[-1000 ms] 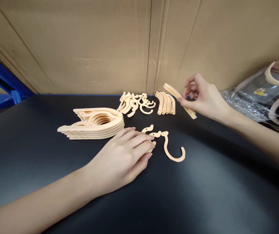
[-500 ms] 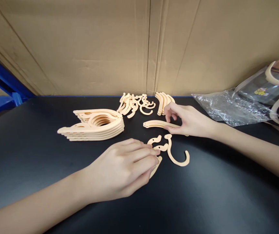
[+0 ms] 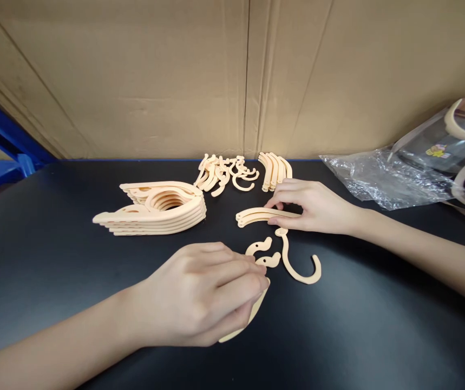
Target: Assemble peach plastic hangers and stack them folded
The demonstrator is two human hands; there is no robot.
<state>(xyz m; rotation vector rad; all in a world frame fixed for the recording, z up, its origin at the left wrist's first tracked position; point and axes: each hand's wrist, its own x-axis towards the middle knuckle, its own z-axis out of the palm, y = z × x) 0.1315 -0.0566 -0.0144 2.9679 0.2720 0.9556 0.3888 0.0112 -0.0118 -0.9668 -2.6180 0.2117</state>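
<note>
My right hand (image 3: 309,205) pinches a pair of curved cream plastic hanger arms (image 3: 252,215) just above or on the black tabletop. Closer to me, my left hand (image 3: 208,295) is closed over a long curved hanger arm (image 3: 252,314), mostly hidden under the palm. Two small curved pieces with holes, an upper one (image 3: 260,246) and a lower one (image 3: 270,260), poke out past its fingertips; whether they are gripped is hidden. A cream hanger hook (image 3: 302,277) lies between the hands, its flat end near my right fingers.
Folded hangers are stacked (image 3: 159,223) at left. Behind lie a pile of small hooks and curved pieces (image 3: 226,172) and a row of hanger arms (image 3: 273,170). Clear plastic wrap (image 3: 386,176) and a transparent bag (image 3: 423,143) sit at right. Cardboard (image 3: 155,81) stands along the back.
My right hand has drawn the pair of hanger arms slightly toward me. My left hand has come a little nearer, showing more of the long arm. The hook has shifted slightly toward me.
</note>
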